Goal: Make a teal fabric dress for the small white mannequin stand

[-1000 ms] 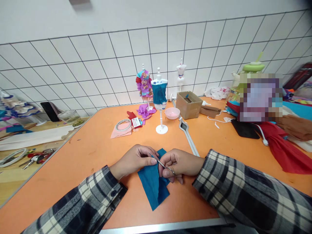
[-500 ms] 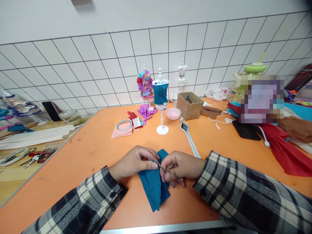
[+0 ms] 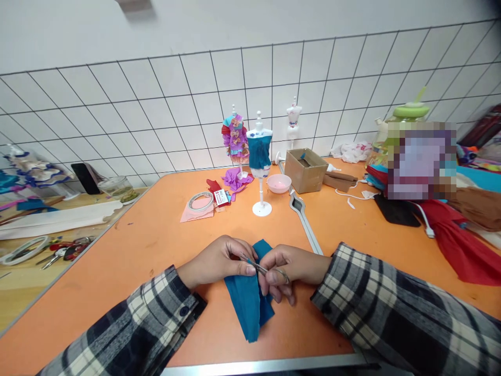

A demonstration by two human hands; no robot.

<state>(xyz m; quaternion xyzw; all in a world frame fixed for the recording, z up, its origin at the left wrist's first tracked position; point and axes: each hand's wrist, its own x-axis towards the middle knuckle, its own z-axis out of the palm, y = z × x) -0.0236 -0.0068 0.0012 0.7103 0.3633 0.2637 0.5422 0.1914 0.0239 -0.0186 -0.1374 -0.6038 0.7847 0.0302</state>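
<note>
Near the front of the orange table, my left hand (image 3: pixel 227 260) pinches a folded piece of teal crepe paper or cloth (image 3: pixel 245 308) between thumb and fingers. My right hand (image 3: pixel 284 269) grips small metal scissors (image 3: pixel 258 268), whose blades reach across the upper edge of the teal piece beside my left thumb. The blades look slightly parted. Part of the teal piece spreads behind and between both hands. Beyond them stands a white mini dress form (image 3: pixel 261 183) with a teal wrap (image 3: pixel 260 152) around its torso.
Behind are a dressed purple mini form (image 3: pixel 236 137), a pink bowl (image 3: pixel 279 184), and a cardboard box (image 3: pixel 305 171). A tape roll (image 3: pixel 201 201) lies left of centre; a grey strap-like tool (image 3: pixel 304 219) lies right of it. Red fabric (image 3: pixel 457 245) covers the right side.
The scissors' blades have parted slightly, and the right fingers have shifted in the handles. Both hands stay at the same spot on the teal piece. The view has tilted slightly.
</note>
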